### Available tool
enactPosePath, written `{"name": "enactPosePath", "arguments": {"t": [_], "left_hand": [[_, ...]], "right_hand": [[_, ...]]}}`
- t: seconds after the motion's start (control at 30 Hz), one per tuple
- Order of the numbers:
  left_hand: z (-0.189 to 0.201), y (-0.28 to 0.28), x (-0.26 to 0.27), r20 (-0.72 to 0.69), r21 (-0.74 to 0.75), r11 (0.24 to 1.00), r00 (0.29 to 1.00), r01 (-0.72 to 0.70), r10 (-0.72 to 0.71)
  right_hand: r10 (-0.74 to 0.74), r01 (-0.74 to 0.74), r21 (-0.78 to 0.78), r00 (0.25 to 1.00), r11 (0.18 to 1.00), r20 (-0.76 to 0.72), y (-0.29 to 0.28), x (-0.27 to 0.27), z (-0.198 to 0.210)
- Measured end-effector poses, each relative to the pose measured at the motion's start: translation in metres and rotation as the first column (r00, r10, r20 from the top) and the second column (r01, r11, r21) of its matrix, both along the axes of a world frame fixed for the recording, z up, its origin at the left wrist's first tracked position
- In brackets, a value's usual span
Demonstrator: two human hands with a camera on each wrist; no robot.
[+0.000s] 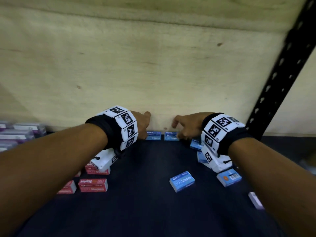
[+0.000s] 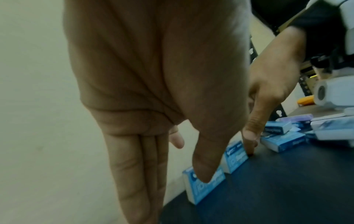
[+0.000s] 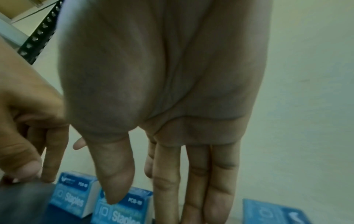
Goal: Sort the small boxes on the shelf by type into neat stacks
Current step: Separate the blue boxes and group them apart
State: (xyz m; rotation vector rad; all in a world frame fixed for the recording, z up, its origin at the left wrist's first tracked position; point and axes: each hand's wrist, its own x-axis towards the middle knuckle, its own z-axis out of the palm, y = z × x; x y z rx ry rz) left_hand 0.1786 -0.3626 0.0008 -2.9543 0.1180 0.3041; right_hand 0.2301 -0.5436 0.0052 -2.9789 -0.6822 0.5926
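Nearest me, one blue staples box [image 1: 182,181] lay loose and crooked on the dark shelf [image 1: 145,194], not yet sorted, with the red boxes [image 1: 93,185] grouped left. Farther back, my left hand [image 1: 142,124] and right hand [image 1: 185,127], fingers straight and gripping nothing, nudged two blue boxes [image 1: 153,135] against the back wall [image 1: 136,74], probably to square them up.

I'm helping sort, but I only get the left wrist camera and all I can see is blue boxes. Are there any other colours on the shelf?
Observer: Yes. The head view shows red staple boxes grouped on the left side of the dark shelf.
Operator: Ooh! Are there any blue ones I can't see?
Observer: One. A lone blue box lies flat in the middle of the shelf, apart from the others.
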Motion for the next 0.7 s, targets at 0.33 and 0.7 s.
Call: {"name": "enactPosePath", "arguments": {"t": [0.33,0.7], "left_hand": [[0.016,-0.057,-0.058,-0.212,-0.189,0.971,0.960,0.143,-0.183],[-0.011,-0.073,-0.074,-0.240,-0.243,0.951,0.938,0.190,-0.249]], "right_hand": [[-0.059,0.068,-0.102,0.995,0.993,0.086,-0.034,-0.018,0.011],[-0.083,0.106,-0.172,0.987,0.979,0.135,-0.057,-0.021,0.000]]}}
